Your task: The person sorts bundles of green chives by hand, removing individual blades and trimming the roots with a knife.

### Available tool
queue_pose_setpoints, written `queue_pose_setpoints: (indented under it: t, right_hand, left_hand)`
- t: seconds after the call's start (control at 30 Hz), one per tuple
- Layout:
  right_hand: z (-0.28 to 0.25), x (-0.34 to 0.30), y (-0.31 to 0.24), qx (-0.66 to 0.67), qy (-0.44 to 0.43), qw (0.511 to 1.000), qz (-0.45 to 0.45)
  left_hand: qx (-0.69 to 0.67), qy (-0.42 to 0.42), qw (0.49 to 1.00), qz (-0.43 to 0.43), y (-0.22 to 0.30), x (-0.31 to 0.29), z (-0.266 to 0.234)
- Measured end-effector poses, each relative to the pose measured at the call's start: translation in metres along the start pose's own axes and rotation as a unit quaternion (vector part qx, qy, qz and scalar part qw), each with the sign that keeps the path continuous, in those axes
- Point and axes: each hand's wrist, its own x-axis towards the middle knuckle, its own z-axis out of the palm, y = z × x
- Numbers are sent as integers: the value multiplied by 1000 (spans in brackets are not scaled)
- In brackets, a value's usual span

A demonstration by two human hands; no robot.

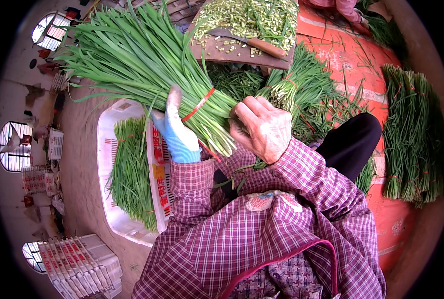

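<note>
A big bunch of garlic chives (pixel 137 60) slants across the upper middle, leaves toward the upper left and pale cut stems toward me. A red band (pixel 198 104) circles it near the stems. My left hand (pixel 179 132), in a blue and white glove, supports the bunch from beneath, its thumb over the near side. Bare and with curled fingers, my right hand (pixel 263 127) grips the bunch's right edge near the stem ends; its fingertips are partly hidden. Another red strip (pixel 209 150) hangs below the stems by my left wrist.
A knife (pixel 266 46) with a wooden handle lies on a board (pixel 217 55) strewn with chopped stem bits. Loose chives (pixel 309 79) lie right of it. Tied bunches (pixel 414 134) line the far right; a white crate (pixel 107 164) holds more. Another person's hand (pixel 364 22) shows top right.
</note>
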Motion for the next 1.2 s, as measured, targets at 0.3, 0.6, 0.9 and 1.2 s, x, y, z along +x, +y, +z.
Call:
queue_pose_setpoints:
  t: [0.3, 0.6, 0.9, 1.2]
  right_hand:
    - [-4, 6, 24, 135, 28, 987, -83]
    - [-30, -7, 33, 244, -43, 962, -112]
    - [-82, -36, 36, 416, -181, 888, -70]
    - [-157, -114, 112, 496, -254, 826, 90]
  left_hand:
    - [9, -50, 999, 1, -20, 4, -17]
    - [79, -52, 996, 1, -18, -2, -5]
    - [-17, -52, 995, -81, -15, 4, -5]
    - [126, -72, 989, 8, -6, 33, -30]
